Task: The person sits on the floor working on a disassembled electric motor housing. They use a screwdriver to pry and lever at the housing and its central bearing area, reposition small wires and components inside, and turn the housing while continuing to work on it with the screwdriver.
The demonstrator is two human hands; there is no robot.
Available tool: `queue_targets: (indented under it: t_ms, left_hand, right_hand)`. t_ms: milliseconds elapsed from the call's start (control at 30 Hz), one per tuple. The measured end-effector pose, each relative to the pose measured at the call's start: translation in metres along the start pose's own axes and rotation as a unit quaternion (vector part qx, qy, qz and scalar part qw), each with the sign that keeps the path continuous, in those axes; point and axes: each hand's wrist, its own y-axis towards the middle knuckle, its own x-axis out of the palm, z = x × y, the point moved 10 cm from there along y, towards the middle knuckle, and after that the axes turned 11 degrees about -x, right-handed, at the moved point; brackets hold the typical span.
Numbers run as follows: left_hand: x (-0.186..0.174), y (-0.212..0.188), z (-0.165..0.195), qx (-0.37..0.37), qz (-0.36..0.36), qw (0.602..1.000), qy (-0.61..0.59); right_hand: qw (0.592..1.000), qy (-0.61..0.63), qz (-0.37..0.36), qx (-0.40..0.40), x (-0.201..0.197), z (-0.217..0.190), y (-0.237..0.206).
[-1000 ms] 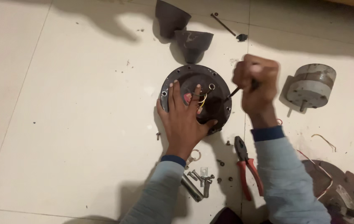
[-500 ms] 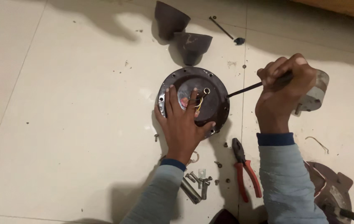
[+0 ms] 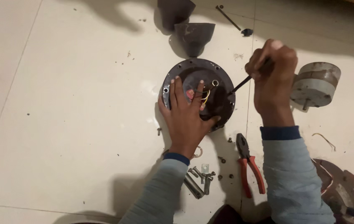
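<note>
A round dark metal motor housing (image 3: 183, 68) lies on the pale tiled floor (image 3: 69, 116), with coloured wires (image 3: 205, 96) coming out near its middle. My left hand (image 3: 187, 114) lies flat on the housing with the fingers spread, pressing it down. My right hand (image 3: 273, 76) is closed around the handle of a screwdriver (image 3: 240, 86). Its thin shaft slants down to the left, and the tip meets the housing's right rim.
Red-handled pliers (image 3: 249, 170) lie below my right wrist. Loose bolts and a small bracket (image 3: 199, 179) lie near my left sleeve. A grey cylindrical motor core (image 3: 316, 85) sits at the right, two dark cone covers (image 3: 193, 35) above, another motor part (image 3: 339, 186) at bottom right.
My right hand swung the screwdriver out to the right and has come back in, with the tip now at the housing's right rim. My left hand stays on the housing.
</note>
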Motion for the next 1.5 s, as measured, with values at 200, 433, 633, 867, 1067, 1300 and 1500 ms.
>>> queue_targets:
  t_ms: [200,433,633,867,1067,1300,1500]
  left_hand:
    - [-0.001,0.000,0.001,-0.010,0.005,1.000,0.006]
    - [0.003,-0.003,-0.004,-0.054,-0.018,0.998,-0.006]
    - [0.005,0.002,-0.004,-0.051,-0.025,0.998,-0.006]
    - [0.004,0.000,-0.007,-0.043,-0.006,0.999,-0.025]
    - [0.000,-0.002,-0.006,-0.027,0.031,0.998,-0.039]
    - [0.003,-0.003,-0.007,-0.023,0.020,0.999,-0.022]
    - [0.001,-0.003,-0.007,-0.008,0.021,0.999,-0.024]
  right_hand:
    - [0.999,0.030,-0.042,0.012,0.001,0.006,0.001]
    - [0.995,0.064,-0.075,-0.002,0.002,0.012,-0.002]
    - [0.993,0.046,-0.110,-0.011,0.009,0.020,-0.008]
    - [0.988,0.123,-0.095,0.009,-0.008,0.009,-0.002]
    - [0.985,0.107,-0.102,0.086,-0.013,-0.002,0.006]
    - [0.990,-0.130,-0.040,0.028,-0.014,-0.060,0.011]
    - [0.995,-0.055,-0.072,0.042,-0.010,-0.059,-0.006]
